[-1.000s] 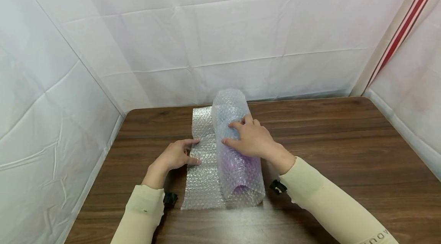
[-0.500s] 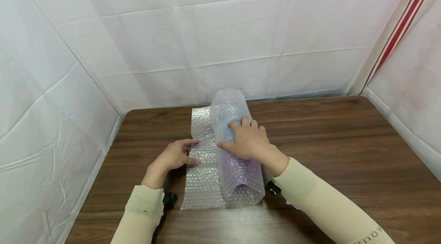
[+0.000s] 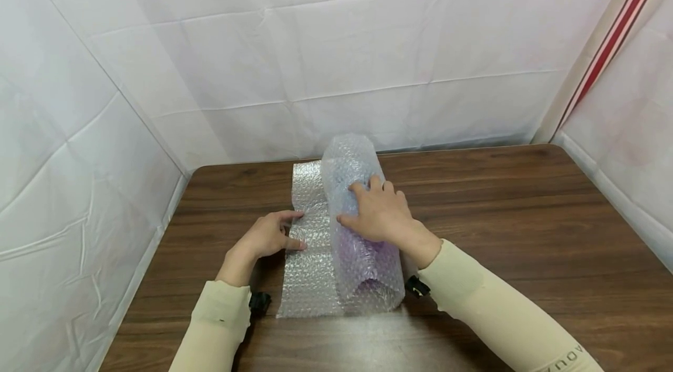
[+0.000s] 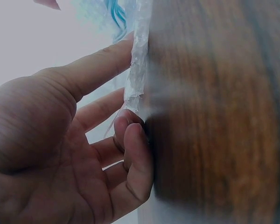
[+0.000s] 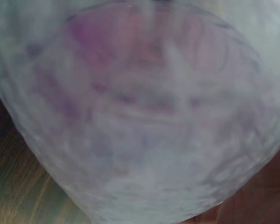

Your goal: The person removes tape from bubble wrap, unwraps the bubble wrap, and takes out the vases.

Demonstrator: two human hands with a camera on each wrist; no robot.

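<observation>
Clear bubble wrap is spread on a brown wooden table [image 3: 499, 208], with one part left flat and the other part rolled up into a fat tube. The tube [image 3: 351, 160] is laid along the right side of the flat strip [image 3: 310, 281]. Blue and purple can be seen through its bubbles, but what is inside cannot be told.

The top of the tube is covered by the right hand [image 3: 380, 211]. Its fingers are spread wide and a little bent, and the tube is touched, not squeezed.

The flat strip is touched at its left edge by the left hand [image 3: 265, 236]. The thumb and pointing finger are stretched out with a big gap kept between them, and the other fingers are bent in, close to the wood. Both arms are covered by pale sleeves [image 3: 489, 302].
</observation>
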